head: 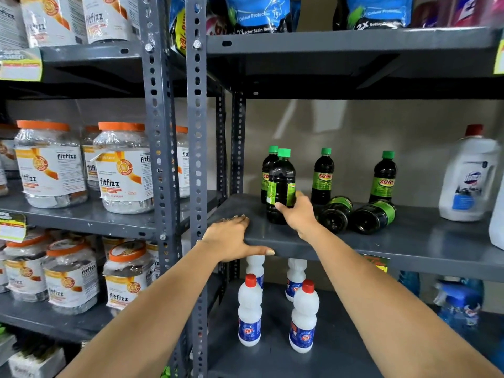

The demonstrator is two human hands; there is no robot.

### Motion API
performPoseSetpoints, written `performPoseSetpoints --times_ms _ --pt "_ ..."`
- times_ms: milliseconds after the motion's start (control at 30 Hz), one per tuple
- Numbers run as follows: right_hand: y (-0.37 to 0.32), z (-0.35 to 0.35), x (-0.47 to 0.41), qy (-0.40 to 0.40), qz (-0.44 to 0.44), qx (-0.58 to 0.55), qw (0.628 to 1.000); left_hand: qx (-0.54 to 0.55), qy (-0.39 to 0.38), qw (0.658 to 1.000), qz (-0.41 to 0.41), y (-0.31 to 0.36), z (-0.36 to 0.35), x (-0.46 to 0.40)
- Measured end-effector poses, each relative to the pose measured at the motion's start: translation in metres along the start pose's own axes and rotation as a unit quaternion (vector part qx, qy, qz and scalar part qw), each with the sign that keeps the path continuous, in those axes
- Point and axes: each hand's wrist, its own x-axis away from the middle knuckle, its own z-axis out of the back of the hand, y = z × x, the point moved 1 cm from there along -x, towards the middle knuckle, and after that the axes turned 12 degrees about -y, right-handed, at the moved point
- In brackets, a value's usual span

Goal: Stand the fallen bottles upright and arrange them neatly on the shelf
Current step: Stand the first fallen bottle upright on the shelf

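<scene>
Dark bottles with green caps and green labels stand on the grey shelf [409,241]. My right hand [298,214] grips the lower part of one upright bottle [281,175] near the shelf's left front. Another upright bottle [268,165] stands just behind it, and two more stand at the back [323,175] [383,178]. Two bottles lie on their sides, bases toward me, right of my hand [336,214] [373,216]. My left hand [231,238] lies flat on the shelf's front left corner, thumb along the edge, holding nothing.
A large white jug with a red cap [467,178] stands at the shelf's right. White bottles with red caps [249,309] stand on the shelf below. Orange-lidded jars [122,167] fill the left rack. A perforated steel upright [197,132] separates the racks.
</scene>
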Motion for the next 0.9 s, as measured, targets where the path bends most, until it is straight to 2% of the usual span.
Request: performPoseSetpoints --times_ms 200,367,467,900 --pt "0.010 0.006 -0.002 -0.071 -0.001 -0.082 0.994 0.002 -0.007 1.000 0.001 0.000 0.000 0.000" --pt "0.016 0.008 -0.013 -0.078 -0.023 -0.177 0.981 0.003 -0.003 1.000 0.002 -0.001 -0.001 -0.001" --pt "0.022 0.008 -0.015 -0.063 -0.028 -0.169 0.983 0.002 0.001 1.000 -0.001 0.000 0.000 0.000" --pt "0.019 0.004 -0.017 -0.087 0.003 -0.161 0.983 0.009 -0.002 1.000 0.008 0.000 0.000 0.002"
